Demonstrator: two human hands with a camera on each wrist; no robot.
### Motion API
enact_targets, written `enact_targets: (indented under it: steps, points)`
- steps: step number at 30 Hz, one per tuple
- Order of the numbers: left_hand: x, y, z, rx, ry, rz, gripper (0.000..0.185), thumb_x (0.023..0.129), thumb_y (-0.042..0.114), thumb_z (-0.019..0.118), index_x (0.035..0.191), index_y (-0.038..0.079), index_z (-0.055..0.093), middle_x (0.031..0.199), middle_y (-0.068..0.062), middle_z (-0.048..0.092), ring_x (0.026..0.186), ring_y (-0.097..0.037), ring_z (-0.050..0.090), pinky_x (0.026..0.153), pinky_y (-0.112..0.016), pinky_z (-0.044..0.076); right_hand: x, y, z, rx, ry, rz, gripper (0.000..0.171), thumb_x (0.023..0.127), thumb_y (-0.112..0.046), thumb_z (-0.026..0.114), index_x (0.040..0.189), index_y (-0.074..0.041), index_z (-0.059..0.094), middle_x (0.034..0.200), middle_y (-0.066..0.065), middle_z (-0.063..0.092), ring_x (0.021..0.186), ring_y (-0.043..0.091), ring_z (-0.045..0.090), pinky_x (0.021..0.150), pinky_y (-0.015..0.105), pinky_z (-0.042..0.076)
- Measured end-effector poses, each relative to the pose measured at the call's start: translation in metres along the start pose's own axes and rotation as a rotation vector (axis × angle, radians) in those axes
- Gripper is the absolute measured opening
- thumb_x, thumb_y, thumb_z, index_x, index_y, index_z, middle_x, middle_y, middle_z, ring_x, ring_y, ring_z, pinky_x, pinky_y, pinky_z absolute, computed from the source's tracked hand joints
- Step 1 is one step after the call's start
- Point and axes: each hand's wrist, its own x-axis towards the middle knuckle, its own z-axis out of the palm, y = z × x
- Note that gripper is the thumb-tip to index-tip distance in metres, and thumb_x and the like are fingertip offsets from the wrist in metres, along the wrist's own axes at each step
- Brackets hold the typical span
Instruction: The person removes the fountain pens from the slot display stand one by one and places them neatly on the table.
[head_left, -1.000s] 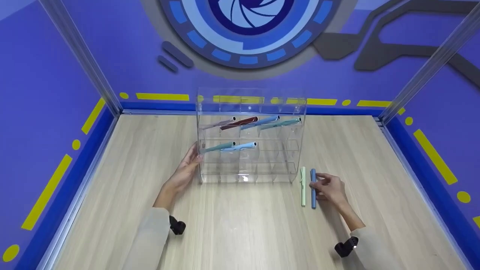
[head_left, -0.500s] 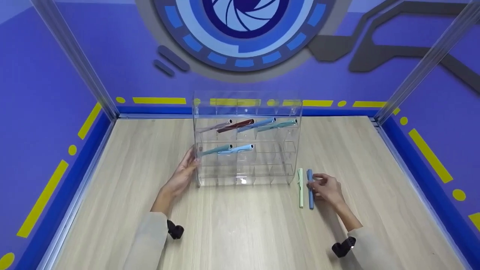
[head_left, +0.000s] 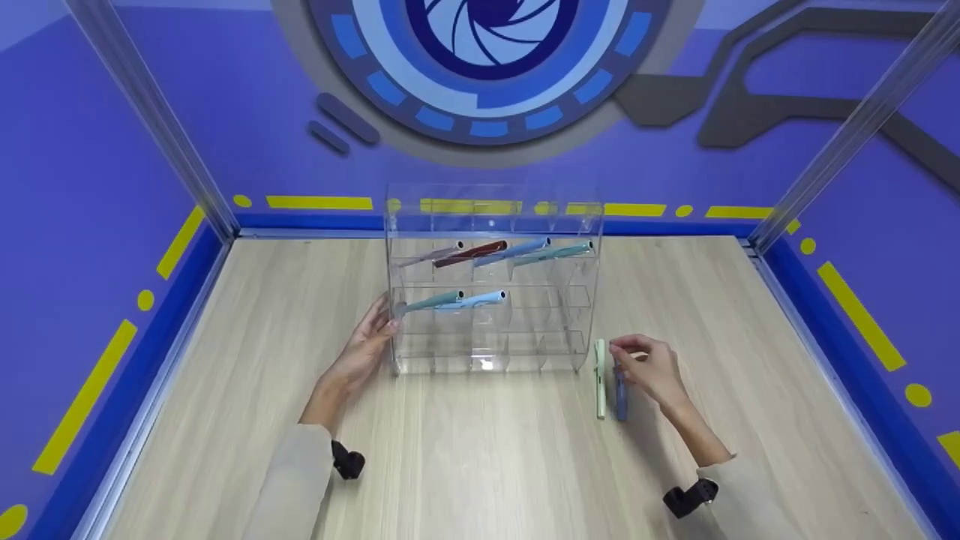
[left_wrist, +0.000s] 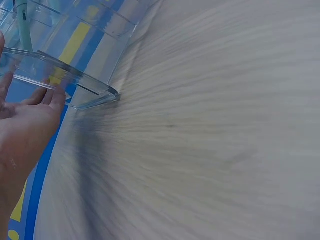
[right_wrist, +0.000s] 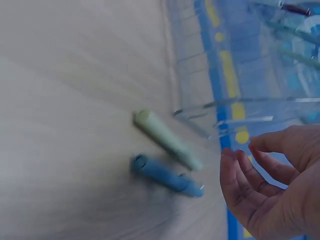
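A clear acrylic pen rack with rows of compartments stands at the back middle of the table. My left hand rests its extended fingers against the rack's left side; in the left wrist view the fingertips touch the clear panel. Right of the rack, a pale green pen and a blue pen lie side by side. Over the blue pen's far end hovers my right hand, which hides part of it in the head view. From the right wrist, its loosely bent fingers hold nothing, apart from both pens.
Upper compartments hold a pale purple pen, a dark red pen, a blue pen and a teal pen. Below them sit a green-teal pen and a light blue pen. Blue-purple walls enclose the table.
My right hand has come off the blue pen, rising and shifting toward its far end. The two pens stay on the table, and my left hand keeps its place at the rack.
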Motion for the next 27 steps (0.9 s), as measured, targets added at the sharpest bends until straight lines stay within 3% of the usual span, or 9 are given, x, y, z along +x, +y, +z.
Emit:
enact_targets:
  steps: [8, 15, 18, 23, 27]
  points:
    - [-0.005, -0.002, -0.001, -0.011, 0.019, 0.004, 0.075, 0.109, 0.019, 0.050, 0.166, 0.018, 0.001, 0.173, -0.013, 0.005, 0.162, -0.030, 0.004, 0.133, -0.044, 0.005, -0.007, -0.050, 0.023, 0.049, -0.128, -0.166, 0.027, 0.101, -0.019, 0.066, 0.114, 0.005, 0.071, 0.098, 0.018, 0.075, 0.078, 0.011, 0.073, 0.061, 0.021, 0.061]
    - [-0.005, 0.001, -0.002, -0.002, 0.005, -0.006, 0.075, 0.109, 0.018, 0.050, 0.166, 0.020, 0.002, 0.173, -0.011, 0.007, 0.162, -0.028, 0.006, 0.133, -0.042, 0.008, 0.000, -0.078, 0.047, 0.279, -0.168, -0.302, 0.022, 0.100, -0.007, 0.064, 0.118, 0.005, 0.069, 0.097, 0.006, 0.073, 0.081, 0.014, 0.072, 0.067, 0.026, 0.064]
    - [-0.004, 0.003, -0.002, -0.002, -0.003, 0.006, 0.077, 0.108, 0.021, 0.053, 0.166, 0.020, 0.003, 0.173, -0.012, 0.008, 0.162, -0.028, 0.008, 0.133, -0.042, 0.009, 0.009, -0.087, 0.062, 0.354, -0.187, -0.321, 0.029, 0.100, -0.006, 0.065, 0.127, 0.003, 0.065, 0.107, 0.004, 0.072, 0.085, 0.014, 0.073, 0.068, 0.025, 0.064]
    - [-0.002, 0.002, -0.003, -0.018, -0.021, 0.030, 0.076, 0.108, 0.017, 0.053, 0.166, 0.017, 0.004, 0.172, -0.015, 0.010, 0.161, -0.031, 0.010, 0.133, -0.044, 0.010, 0.019, -0.097, 0.082, 0.418, -0.289, -0.323, 0.047, 0.099, -0.001, 0.063, 0.145, 0.002, 0.052, 0.136, 0.021, 0.063, 0.094, 0.014, 0.075, 0.074, 0.028, 0.065]
    - [-0.002, -0.001, -0.002, -0.016, -0.036, 0.027, 0.073, 0.109, 0.013, 0.048, 0.166, 0.017, 0.002, 0.172, -0.014, 0.008, 0.161, -0.030, 0.008, 0.133, -0.044, 0.009, 0.024, -0.100, 0.093, 0.437, -0.359, -0.310, 0.053, 0.100, 0.001, 0.060, 0.151, 0.000, 0.045, 0.148, 0.026, 0.053, 0.098, 0.013, 0.075, 0.077, 0.030, 0.065]
